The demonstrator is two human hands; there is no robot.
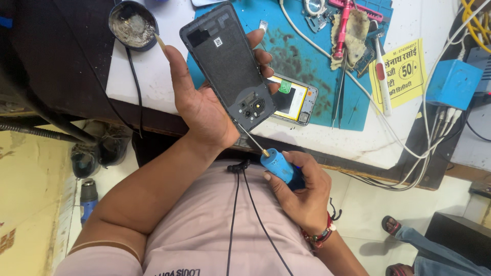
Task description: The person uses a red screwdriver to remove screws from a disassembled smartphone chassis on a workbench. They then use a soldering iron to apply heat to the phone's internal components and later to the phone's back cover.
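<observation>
My left hand [202, 105] grips a dark grey phone back cover [228, 64], inner side up, with its camera cutouts near my wrist. My right hand [302, 191] is closed around a blue-handled screwdriver [276, 164]. Its thin metal shaft points up-left and its tip meets the cover's lower edge by the camera cutouts. Behind the cover, an opened phone body [294, 99] with a yellow-edged battery lies on a blue work mat [307, 56].
A round tin of grey paste [133, 24] sits at the white table's far left. Tweezers, a pink tool and a rag [348, 30] lie on the mat. A yellow paper slip [401, 71], a blue box [452, 83] and white cables are right. Another person's sandalled feet [396, 227] are lower right.
</observation>
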